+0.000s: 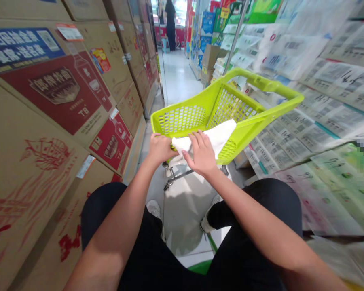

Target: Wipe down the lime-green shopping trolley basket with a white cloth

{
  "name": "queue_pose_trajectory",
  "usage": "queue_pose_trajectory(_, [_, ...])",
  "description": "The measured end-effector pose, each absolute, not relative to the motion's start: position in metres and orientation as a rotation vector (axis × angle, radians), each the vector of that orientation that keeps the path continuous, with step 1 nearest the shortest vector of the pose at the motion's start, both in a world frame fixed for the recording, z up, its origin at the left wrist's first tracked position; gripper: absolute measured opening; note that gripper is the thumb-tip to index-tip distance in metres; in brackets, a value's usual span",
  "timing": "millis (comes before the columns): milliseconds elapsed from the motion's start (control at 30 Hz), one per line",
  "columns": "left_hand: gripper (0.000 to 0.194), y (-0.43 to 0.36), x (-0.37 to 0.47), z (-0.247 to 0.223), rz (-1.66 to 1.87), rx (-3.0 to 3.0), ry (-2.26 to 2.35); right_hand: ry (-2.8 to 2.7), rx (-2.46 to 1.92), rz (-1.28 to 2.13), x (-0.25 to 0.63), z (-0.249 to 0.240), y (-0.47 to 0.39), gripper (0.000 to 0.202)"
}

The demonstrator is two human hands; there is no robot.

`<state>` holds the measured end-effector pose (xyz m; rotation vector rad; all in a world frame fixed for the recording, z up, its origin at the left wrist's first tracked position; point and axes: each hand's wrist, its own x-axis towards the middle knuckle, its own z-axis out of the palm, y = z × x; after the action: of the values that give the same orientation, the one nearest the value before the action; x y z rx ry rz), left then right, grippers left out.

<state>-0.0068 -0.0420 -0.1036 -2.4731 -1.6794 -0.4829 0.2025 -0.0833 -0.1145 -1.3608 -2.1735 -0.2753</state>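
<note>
A lime-green shopping cart point(185, 115) with mesh sides stands in front of my knees, turned so its handle lies at the upper right. My left hand point(162, 148) is closed over the left part of the cart's near rim, thumb toward the cloth. A white cloth point(223, 135) lies across the near rim and hangs partly below it. On top of this cloth rests my right hand point(200, 152), its fingers laid out and the thumb apart, pressing the cloth against the cart's rim.
Stacked cardboard boxes point(54, 97) rise close on the left. Shelves of packaged paper goods point(324, 93) line the right. A person in dark clothing point(170, 24) stands far down the aisle. Part of a green stool point(202, 266) shows between my legs.
</note>
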Motion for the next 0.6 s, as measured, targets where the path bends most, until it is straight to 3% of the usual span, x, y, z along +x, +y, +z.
queue_pose_trajectory(100, [0.038,-0.040,-0.019,-0.105,-0.508,-2.468,-1.675,-2.285,-1.298,-0.297,0.214,-0.108,-0.084,0.073])
queue_pose_trajectory(333, [0.036,-0.033,-0.039,-0.107,-0.534,-2.484,-1.684,-2.035,-1.570,-0.538,0.338,-0.064,-0.057,0.069])
queue_pose_trajectory(600, [0.037,-0.041,-0.008,-0.103,-0.464,-2.471,-1.682,-2.204,-1.330,-0.210,0.203,-0.111,-0.076,0.083])
